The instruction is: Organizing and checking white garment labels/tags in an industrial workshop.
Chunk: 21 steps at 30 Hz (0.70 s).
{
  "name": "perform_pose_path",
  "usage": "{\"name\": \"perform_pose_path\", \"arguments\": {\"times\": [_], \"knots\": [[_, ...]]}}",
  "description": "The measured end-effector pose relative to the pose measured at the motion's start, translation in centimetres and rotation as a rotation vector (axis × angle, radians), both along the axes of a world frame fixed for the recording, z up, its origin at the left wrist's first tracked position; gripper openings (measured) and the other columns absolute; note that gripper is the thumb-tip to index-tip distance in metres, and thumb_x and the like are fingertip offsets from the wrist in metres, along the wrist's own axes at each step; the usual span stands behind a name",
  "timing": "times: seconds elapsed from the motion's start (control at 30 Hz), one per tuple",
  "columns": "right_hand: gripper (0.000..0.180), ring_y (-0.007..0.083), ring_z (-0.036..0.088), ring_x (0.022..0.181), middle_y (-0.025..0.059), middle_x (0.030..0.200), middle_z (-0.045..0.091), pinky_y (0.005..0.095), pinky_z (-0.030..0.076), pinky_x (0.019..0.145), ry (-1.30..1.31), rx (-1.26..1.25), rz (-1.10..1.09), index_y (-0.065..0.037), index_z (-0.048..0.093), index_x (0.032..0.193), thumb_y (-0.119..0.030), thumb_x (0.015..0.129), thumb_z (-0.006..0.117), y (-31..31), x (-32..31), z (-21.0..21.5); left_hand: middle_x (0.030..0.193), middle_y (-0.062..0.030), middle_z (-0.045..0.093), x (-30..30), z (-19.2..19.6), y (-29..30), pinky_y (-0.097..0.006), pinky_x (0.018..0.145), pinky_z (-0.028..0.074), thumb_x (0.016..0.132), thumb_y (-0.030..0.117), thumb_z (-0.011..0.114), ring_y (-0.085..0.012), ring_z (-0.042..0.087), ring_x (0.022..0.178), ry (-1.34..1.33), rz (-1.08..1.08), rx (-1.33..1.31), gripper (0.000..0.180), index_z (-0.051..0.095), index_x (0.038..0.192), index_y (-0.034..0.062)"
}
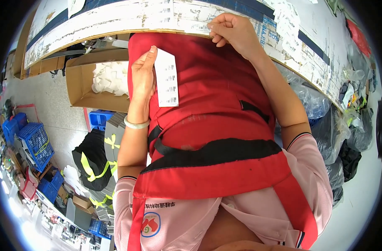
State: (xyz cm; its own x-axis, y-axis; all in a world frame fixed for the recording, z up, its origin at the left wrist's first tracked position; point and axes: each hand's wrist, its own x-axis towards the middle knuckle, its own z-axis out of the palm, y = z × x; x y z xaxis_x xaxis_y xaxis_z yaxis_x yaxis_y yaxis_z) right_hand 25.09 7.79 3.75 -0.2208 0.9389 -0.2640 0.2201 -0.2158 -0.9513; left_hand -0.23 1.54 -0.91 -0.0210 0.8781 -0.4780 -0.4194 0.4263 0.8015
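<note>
Scuffed table (103,21) — label strip (167,79), carton (79,85)

Scuffed white facing on the desk (94,26); matt cloth in the red apron (212,92) by its near edge; smooth paper in the label strip (167,79); glossy plastic in the bags (314,101).

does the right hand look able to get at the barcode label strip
Probably yes: nothing visible stands between the right hand and the barcode label strip, and the left hand leaves most of it uncovered.
</note>
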Motion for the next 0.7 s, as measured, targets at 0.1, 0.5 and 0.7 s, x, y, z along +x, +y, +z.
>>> {"name": "perform_pose_path", "arguments": {"times": [0.1,0.5,0.7], "knots": [[0.019,0.0068,0.06,0.063,0.0037,0.076,0.064,0.0188,0.052,0.057,-0.007,0.009,0.001,0.0,0.064,0.096,-0.018,0.09,0.062,-0.1,0.0,0.1,0.077,-0.0026,0.066,0.0,-0.2,0.0,-0.02,0.055,0.046,0.095,0.024,0.058,-0.0065,0.058,0.062,-0.012,0.007,0.009,0.026,0.068,0.089,0.0006],[0.017,0.0072,0.059,0.062,0.0035,0.075,0.062,0.0199,0.051,0.055,-0.144,0.093,-0.025,0.0,0.063,0.093,-0.017,0.09,0.06,-0.5,-1.3,0.3,0.077,-0.0044,0.066,-0.1,-0.3,-0.1,-0.021,0.057,0.048,0.094,0.021,0.059,-0.0088,0.06,0.064,-0.076,0.021,0.019,0.024,0.067,0.089,-0.0001],[0.018,0.0076,0.059,0.061,0.0038,0.075,0.062,0.0201,0.051,0.055,-0.144,0.073,-0.005,0.001,0.062,0.094,-0.016,0.09,0.06,-0.4,-1.0,0.8,0.077,-0.0035,0.066,-0.2,-0.3,-0.1,-0.021,0.057,0.047,0.094,0.022,0.059,-0.0082,0.059,0.064,-0.027,0.004,0.002,0.024,0.067,0.089,0.0004]]}}
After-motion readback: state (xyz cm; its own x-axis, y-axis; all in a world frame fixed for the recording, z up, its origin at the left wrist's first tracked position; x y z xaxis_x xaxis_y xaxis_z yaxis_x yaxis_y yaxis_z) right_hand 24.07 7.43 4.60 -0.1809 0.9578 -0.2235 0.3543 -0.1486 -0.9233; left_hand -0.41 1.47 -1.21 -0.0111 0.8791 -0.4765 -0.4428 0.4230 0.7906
